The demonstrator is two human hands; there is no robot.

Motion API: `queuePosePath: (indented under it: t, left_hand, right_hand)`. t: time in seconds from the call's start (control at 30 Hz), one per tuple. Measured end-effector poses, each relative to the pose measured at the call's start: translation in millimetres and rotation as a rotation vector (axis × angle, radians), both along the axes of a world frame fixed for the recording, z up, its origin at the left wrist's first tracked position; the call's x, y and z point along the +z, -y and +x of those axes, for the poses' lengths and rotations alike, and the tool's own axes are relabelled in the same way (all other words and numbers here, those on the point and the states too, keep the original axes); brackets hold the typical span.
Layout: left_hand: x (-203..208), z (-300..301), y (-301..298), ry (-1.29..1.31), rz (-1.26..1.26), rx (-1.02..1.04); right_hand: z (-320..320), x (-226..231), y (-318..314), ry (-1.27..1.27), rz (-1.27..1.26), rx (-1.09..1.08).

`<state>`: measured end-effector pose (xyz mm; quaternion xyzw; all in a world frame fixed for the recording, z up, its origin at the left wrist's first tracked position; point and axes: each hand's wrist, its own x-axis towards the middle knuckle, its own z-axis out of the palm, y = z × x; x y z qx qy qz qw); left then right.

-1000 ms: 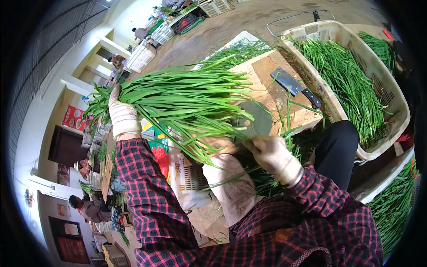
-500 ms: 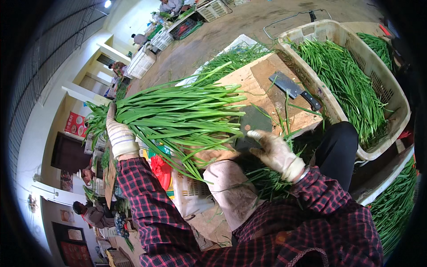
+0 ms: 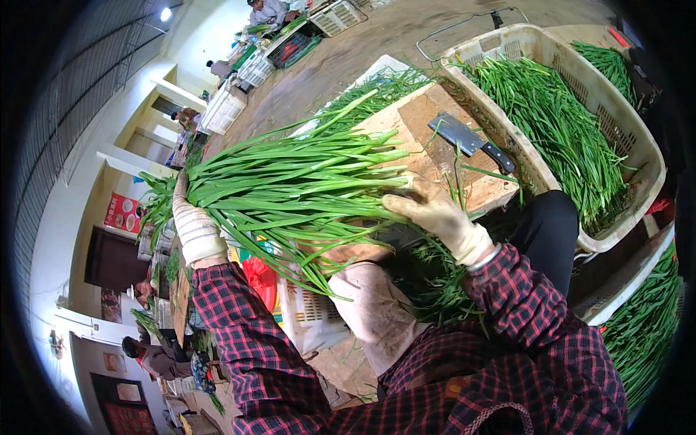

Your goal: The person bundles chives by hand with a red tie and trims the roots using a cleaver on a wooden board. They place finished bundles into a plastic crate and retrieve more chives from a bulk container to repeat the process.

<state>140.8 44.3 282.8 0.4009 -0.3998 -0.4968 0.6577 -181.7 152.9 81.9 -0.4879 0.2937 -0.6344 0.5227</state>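
My left hand point(image 3: 194, 221), in a pale knitted glove, grips a large bunch of garlic chives point(image 3: 297, 177) near its leafy left end. The bunch lies sideways in the air, its stem ends pointing right. At those ends is my right hand point(image 3: 441, 217), also gloved, with fingers stretched out and apart against the stem tips. Behind it, a cleaver point(image 3: 457, 133) with a black handle rests on a wooden board point(image 3: 402, 119). Loose green blades lie across the board beside the cleaver.
A plastic crate point(image 3: 500, 123) full of chives stands to the right, with more chives point(image 3: 641, 341) at the lower right. Loose greens point(image 3: 373, 98) lie on white sheeting beyond the board. A red plastic bag point(image 3: 261, 279) sits below the bunch. Other people work far left.
My right hand has moved up and left from beside the bunch to its stem ends. My left hand still holds the bunch in nearly the same place.
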Motion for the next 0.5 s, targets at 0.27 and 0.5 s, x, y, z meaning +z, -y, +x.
queuePosePath:
  t: [0.27, 0.5]
  left_hand:
    - [5.5, -17.0, -8.6, 0.068, 0.002, 0.069]
    - [0.8, 1.0, -8.7, 0.011, -0.004, 0.07]
  right_hand:
    - [2.1, 14.2, -12.7, 0.269, 0.119, 0.212]
    - [-46.2, -55.8, -53.0, -0.317, 0.492, 0.25]
